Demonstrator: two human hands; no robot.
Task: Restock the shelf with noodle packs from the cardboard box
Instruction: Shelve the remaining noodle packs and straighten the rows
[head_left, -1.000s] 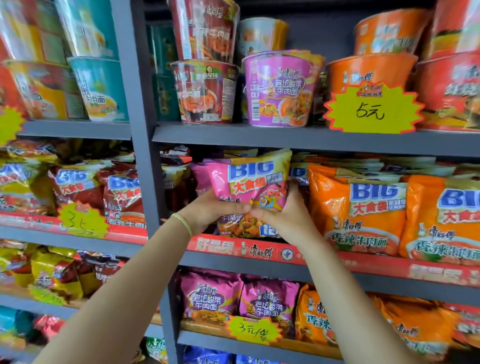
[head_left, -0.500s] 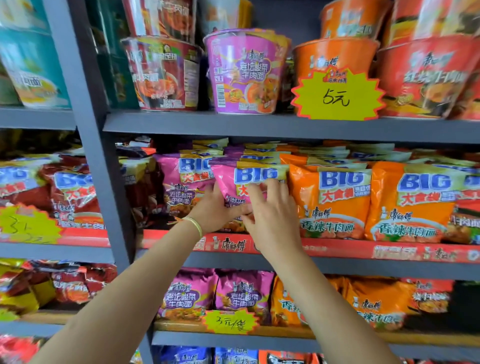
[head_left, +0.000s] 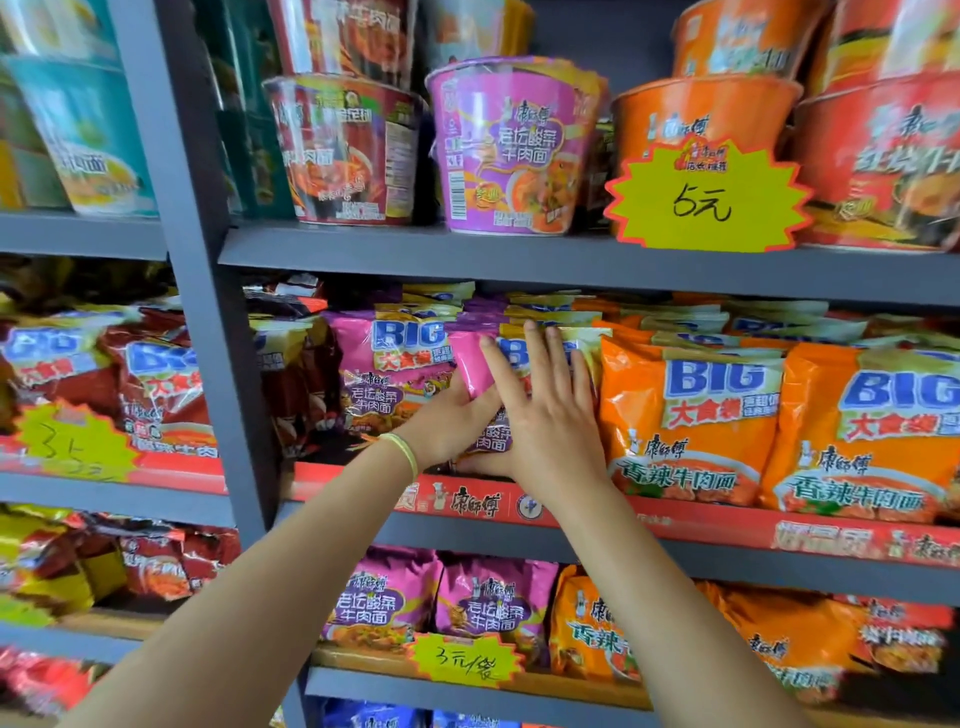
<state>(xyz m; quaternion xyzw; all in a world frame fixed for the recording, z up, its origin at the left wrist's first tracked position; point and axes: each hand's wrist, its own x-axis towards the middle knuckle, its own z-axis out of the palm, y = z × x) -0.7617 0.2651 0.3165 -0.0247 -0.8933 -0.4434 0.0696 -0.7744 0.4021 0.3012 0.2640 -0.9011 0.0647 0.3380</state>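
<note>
One pink noodle pack (head_left: 475, 364) is stood upright at the front of the middle shelf (head_left: 675, 525), between another pink pack (head_left: 395, 374) on its left and two orange packs (head_left: 691, 421) on its right. It is pressed by the right hand (head_left: 545, 410), whose fingers are laid straight and spread flat across the pack's front. Its lower left edge is met by the left hand (head_left: 452, 421); the thumb is seen against the pack, but how the other fingers lie cannot be told, since they are hidden by the pack and by the right hand. One pale green band (head_left: 402, 454) is worn on the left wrist. Further flat packs are seen stacked behind the front row, too many and too blurred to be counted. On the shelf above, five noodle bowls are counted in the front row, among them one pink bowl (head_left: 511, 145), with one yellow price tag (head_left: 706, 195) fixed before an orange bowl (head_left: 701, 114). Two pink packs (head_left: 441, 597) are shown on the shelf below, behind a second yellow tag (head_left: 465, 660). A third tag (head_left: 72, 441) is seen in the left bay.
</note>
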